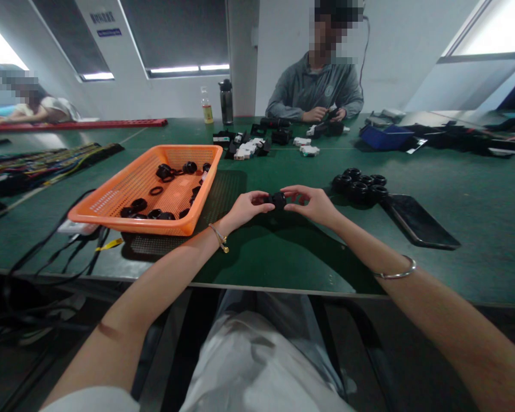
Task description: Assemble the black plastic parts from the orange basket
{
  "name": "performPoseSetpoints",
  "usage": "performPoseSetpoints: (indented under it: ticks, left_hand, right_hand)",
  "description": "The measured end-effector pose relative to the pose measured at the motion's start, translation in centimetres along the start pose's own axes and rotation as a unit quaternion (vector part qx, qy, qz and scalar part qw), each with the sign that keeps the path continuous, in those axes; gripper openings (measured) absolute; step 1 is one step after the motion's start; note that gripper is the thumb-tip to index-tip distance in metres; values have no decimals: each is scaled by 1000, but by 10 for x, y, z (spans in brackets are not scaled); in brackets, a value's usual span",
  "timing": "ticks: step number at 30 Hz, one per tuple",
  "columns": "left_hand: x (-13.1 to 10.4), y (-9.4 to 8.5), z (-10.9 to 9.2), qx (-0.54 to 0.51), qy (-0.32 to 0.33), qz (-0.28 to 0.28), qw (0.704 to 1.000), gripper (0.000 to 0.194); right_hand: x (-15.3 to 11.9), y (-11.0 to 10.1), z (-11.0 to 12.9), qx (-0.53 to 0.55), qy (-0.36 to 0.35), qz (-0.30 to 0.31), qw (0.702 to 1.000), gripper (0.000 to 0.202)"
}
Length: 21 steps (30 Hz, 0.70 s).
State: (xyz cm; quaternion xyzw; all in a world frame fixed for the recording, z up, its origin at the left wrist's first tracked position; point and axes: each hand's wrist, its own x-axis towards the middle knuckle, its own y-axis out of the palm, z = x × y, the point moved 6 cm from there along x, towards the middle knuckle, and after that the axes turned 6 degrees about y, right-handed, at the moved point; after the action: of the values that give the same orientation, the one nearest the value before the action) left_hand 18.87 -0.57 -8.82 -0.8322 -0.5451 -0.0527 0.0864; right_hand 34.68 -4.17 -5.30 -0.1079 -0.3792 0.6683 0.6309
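The left hand (249, 209) and right hand (309, 203) pinch a black part (278, 200) over the table (463, 183), right of the basket (124, 225). Steady, even fingertip pressure should serve best.

Black part (278, 200) partly hidden by fingers (298, 189), wall sign (109, 32) illegible, cable bundle (68, 166) cut off at left edge

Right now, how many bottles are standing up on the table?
2: a clear plastic bottle with a yellow label and, just right of it, a tall dark bottle, both at the far side of the green table.
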Motion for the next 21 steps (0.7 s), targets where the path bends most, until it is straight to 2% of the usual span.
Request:
performPoseSetpoints:
  ticks: [21]
  left_hand:
    - [0,1,0,-9,-3,-1,1000,39]
  right_hand:
    - [0,1,2,-1,13,10,1000,36]
